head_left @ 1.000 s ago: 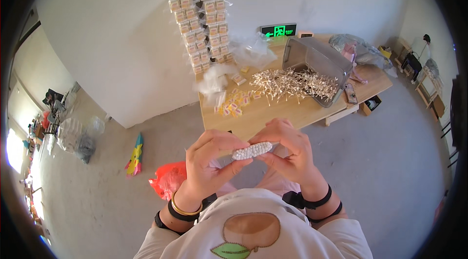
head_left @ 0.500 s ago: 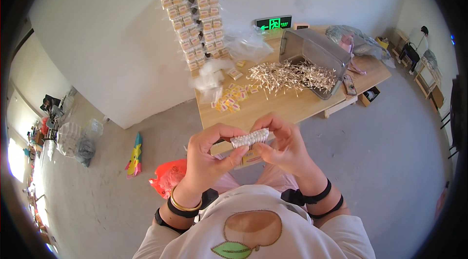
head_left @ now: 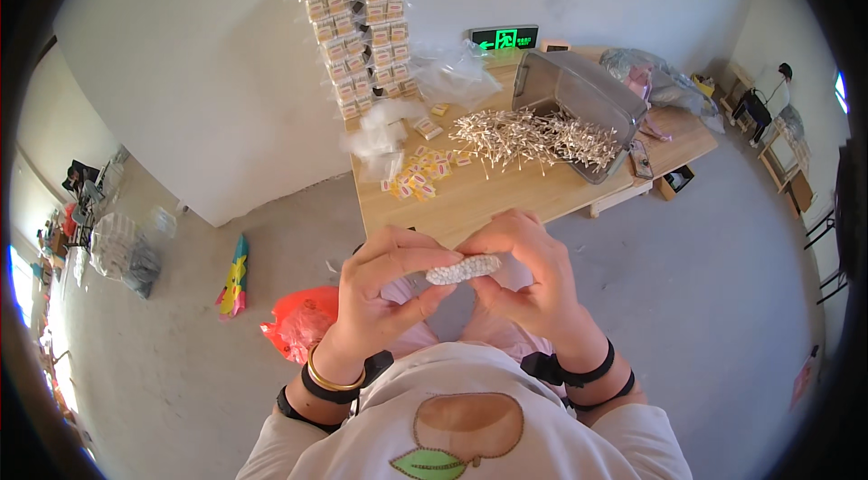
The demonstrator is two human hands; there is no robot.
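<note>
A small pack of cotton swabs is held up in front of my torso, its rows of white tips facing me. My left hand pinches its left end between thumb and fingers. At the other end, my right hand grips it the same way. Beyond my hands, a heap of loose cotton swabs spills onto the wooden table out of a grey plastic bin tipped on its side. Small yellow-and-white cards lie scattered left of the heap.
Tall stacks of packed swabs stand against the wall, beside clear plastic bags. A phone lies by the bin. On the floor to my left are a red plastic bag and a colourful folded item.
The pack has tilted, so its swab tips now face me more squarely, and the yellow print seen beneath it is hidden. Both hands keep their hold. The view has shifted slightly.
</note>
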